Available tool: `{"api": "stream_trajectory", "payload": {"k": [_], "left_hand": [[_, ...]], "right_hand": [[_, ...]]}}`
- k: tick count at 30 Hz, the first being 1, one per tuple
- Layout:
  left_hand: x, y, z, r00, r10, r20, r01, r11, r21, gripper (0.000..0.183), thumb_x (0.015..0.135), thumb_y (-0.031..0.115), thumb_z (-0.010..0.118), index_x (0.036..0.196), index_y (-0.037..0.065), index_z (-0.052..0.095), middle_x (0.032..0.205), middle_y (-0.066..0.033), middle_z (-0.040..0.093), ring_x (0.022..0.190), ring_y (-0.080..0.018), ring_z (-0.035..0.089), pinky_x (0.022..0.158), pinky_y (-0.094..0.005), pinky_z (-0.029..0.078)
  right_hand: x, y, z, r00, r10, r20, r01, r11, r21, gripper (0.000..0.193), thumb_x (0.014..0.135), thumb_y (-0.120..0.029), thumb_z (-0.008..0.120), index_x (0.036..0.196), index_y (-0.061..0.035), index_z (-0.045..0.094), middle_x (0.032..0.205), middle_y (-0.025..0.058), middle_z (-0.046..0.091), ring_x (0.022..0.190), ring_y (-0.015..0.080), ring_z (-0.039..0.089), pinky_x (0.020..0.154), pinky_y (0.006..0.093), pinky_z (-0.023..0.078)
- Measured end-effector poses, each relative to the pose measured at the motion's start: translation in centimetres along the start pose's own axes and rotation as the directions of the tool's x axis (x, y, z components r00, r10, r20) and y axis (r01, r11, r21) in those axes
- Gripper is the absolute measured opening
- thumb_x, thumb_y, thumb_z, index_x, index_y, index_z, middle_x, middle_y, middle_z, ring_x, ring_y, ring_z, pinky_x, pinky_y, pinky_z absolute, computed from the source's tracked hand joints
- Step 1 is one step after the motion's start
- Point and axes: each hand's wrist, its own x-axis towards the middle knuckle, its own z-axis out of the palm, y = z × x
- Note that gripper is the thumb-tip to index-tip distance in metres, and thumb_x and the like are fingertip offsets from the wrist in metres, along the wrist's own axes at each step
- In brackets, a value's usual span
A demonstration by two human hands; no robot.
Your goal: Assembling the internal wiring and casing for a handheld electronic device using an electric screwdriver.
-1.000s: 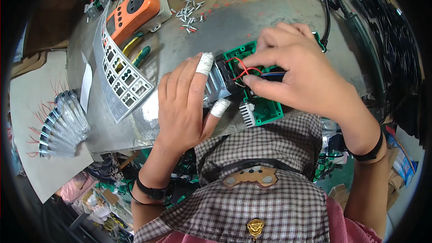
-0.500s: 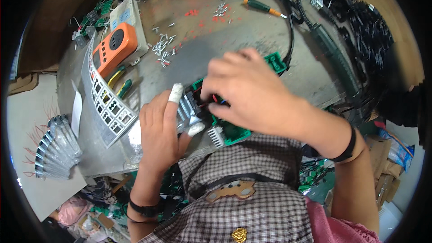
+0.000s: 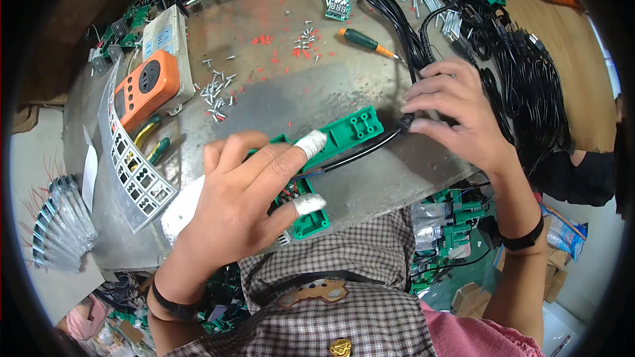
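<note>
My left hand (image 3: 248, 188), with white covers on its index finger and thumb, closes over a green plastic housing (image 3: 309, 226) near the table's front edge. Its palm and fingers hide much of the housing; thin coloured wires show inside. A long green housing part (image 3: 354, 129) with raised posts lies beyond the index finger. From the wires a black cable (image 3: 360, 152) runs right to a thicker black collar. My right hand (image 3: 456, 112) pinches the cable by that collar, its fingers curled and the other fingers raised.
A screwdriver (image 3: 367, 43) lies at the far middle. Small screws (image 3: 217, 92) are scattered left of centre. An orange socket meter (image 3: 151, 86), green-handled pliers (image 3: 159, 150) and a label sheet (image 3: 132, 178) lie left. Coiled black cables (image 3: 529, 86) pile at right.
My right hand has moved from over the housing to the right, onto the cable. My left hand has shifted over the housing, and the long green part shows more. The view has shifted slightly.
</note>
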Motion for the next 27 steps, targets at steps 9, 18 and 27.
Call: {"api": "stream_trajectory", "payload": {"k": [9, 18, 27], "left_hand": [[-0.3, -0.9, 2.1, 0.961, -0.132, -0.244, 0.045, 0.942, -0.333, 0.050, 0.071, -0.004, 0.071, 0.120, 0.007, 0.069, 0.089, -0.0041, 0.067, 0.083, -0.0246, 0.051, 0.077, -0.0376, 0.034], [0.2, -0.3, 2.5, 0.980, -0.071, -0.184, 0.050, 0.992, -0.116, 0.034, 0.070, 0.003, 0.069, 0.103, 0.009, 0.075, 0.094, -0.0063, 0.063, 0.093, -0.0283, 0.053, 0.081, -0.0410, 0.035], [0.5, -0.5, 3.0, 0.958, -0.047, -0.283, 0.041, 0.999, -0.026, 0.035, 0.066, 0.004, 0.066, 0.099, 0.011, 0.077, 0.097, -0.0080, 0.061, 0.094, -0.0284, 0.052, 0.084, -0.0415, 0.038]], "right_hand": [[1.7, -0.7, 0.7, 0.998, 0.045, -0.042, -0.042, 0.997, 0.065, 0.022, 0.076, -0.018, 0.082, 0.097, -0.0195, 0.075, 0.091, -0.0057, 0.068, 0.099, 0.0208, 0.056, 0.097, 0.0414, 0.035], [1.6, -3.9, -1.4, 0.979, 0.194, 0.064, -0.204, 0.936, 0.286, 0.060, 0.080, -0.015, 0.079, 0.135, -0.0061, 0.056, 0.124, 0.0119, 0.062, 0.120, 0.0313, 0.052, 0.104, 0.0453, 0.039], [-2.4, -18.2, -7.6, 0.653, 0.542, -0.529, 0.462, 0.268, 0.846, 0.061, 0.105, -0.035, 0.053, 0.155, -0.0079, 0.033, 0.097, 0.0289, 0.065, 0.087, 0.0361, 0.072, 0.073, 0.0537, 0.061]]}}
